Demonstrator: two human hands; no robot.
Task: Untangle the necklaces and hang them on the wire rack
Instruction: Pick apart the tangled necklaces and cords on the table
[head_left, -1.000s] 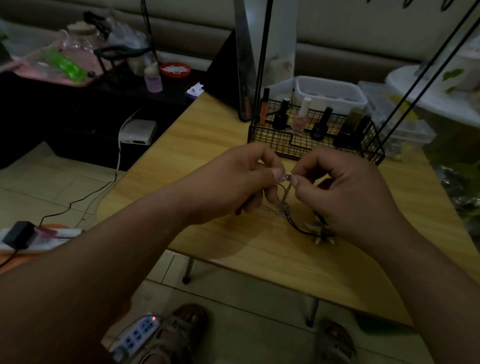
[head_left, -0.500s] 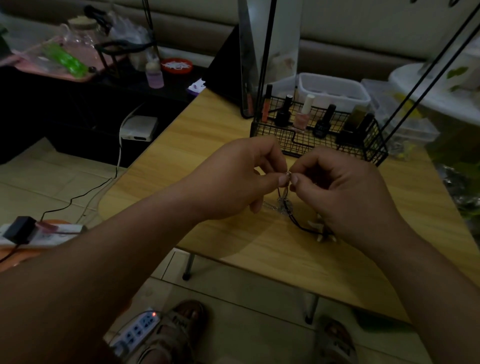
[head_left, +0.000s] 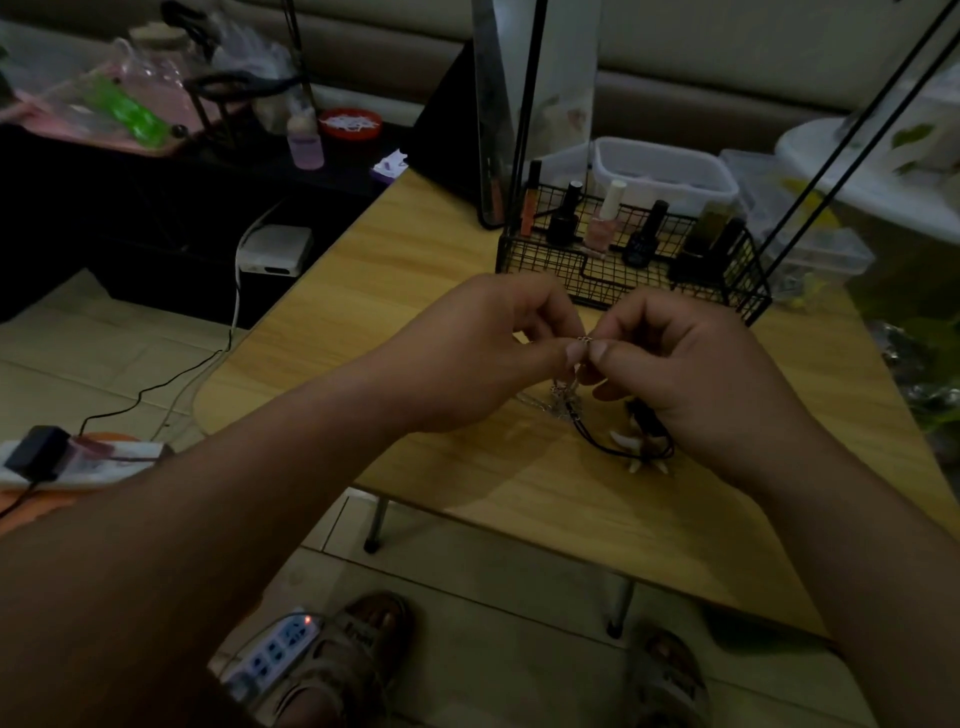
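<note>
Since a second ago my two hands have drawn closer, so the thumb tips now almost meet. My left hand (head_left: 483, 353) and right hand (head_left: 691, 374) both pinch one small silver link (head_left: 585, 340) of the necklaces (head_left: 563, 404), fingers curled tight on it, just above the wooden table (head_left: 363, 312) in front of the wire rack (head_left: 623, 273). A thin silver chain drops to a knotted clump on the table, tangled with a black cord (head_left: 597, 441) carrying pale tooth-shaped pendants (head_left: 623, 441).

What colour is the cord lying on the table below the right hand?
Black; the cord shows best in the head view.
</note>
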